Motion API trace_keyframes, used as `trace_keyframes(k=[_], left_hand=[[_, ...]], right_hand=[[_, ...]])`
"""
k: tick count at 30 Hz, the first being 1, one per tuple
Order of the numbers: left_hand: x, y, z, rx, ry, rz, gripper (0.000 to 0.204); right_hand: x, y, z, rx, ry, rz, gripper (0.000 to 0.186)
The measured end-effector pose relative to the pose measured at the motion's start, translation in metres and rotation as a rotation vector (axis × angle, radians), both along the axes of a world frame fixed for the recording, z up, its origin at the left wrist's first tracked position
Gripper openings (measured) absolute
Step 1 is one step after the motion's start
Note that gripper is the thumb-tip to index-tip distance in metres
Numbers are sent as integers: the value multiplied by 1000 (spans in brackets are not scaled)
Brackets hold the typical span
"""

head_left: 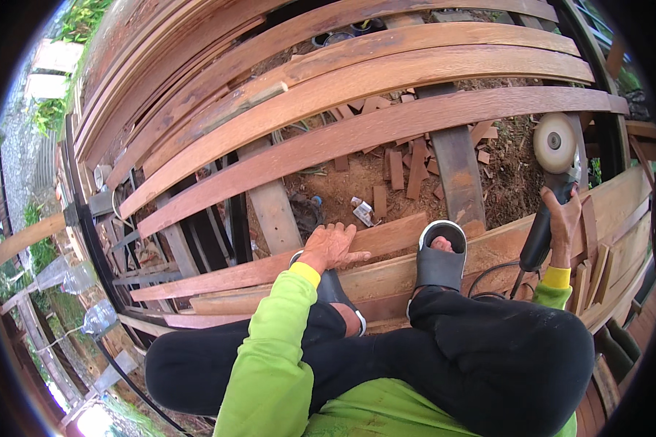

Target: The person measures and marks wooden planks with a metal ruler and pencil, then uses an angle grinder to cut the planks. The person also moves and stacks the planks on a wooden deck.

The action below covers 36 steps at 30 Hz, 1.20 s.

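My right hand (563, 218) is wrapped round a black angle grinder (536, 244), held out at the right. The grinder's round, cream-coloured disc (554, 143) points away from me, over the right end of a long reddish plank (372, 124). My left hand (332, 249) lies on a shorter plank (390, 235) just in front of my feet, fingers stretched and thumb apart. Its fingertips reach the far edge of that wood. On the boards beside it is my right foot in a grey clog (441, 264); the left clog (335, 291) is partly hidden behind my left hand and sleeve.
Several long planks (415, 65) lie across dark beams (457, 175), with open gaps between them. Wood offcuts (415, 167) and a small white packet (362, 211) lie on the soil below. A black cable (488, 273) loops by my right foot. Plastic bottles (99, 317) hang at left.
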<state>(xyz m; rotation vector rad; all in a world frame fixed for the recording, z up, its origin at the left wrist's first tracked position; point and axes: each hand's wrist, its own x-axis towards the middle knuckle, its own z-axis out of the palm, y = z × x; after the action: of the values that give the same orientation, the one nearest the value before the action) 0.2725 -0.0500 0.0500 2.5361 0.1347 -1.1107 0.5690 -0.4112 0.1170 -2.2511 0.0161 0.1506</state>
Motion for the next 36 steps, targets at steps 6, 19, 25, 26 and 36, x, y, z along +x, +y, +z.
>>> trace_keyframes(k=[6,19,25,26,36], left_hand=[[54,3,-27,76,-448,83,58],[172,41,-22,447,-758,-18,87],[177,41,-14,437,-678,-23,75],[177,39,-15,432,-687,-25,74],[92,71,4,412,-546,-64,72]], right_hand=[[-6,-9,0,-120,50,-70,32],[-21,1,13,-294,-13,-188,40],[-23,5,17,-268,22,-225,46],[-23,7,20,-279,15,-228,46],[-29,-25,15,-194,-23,-229,40]])
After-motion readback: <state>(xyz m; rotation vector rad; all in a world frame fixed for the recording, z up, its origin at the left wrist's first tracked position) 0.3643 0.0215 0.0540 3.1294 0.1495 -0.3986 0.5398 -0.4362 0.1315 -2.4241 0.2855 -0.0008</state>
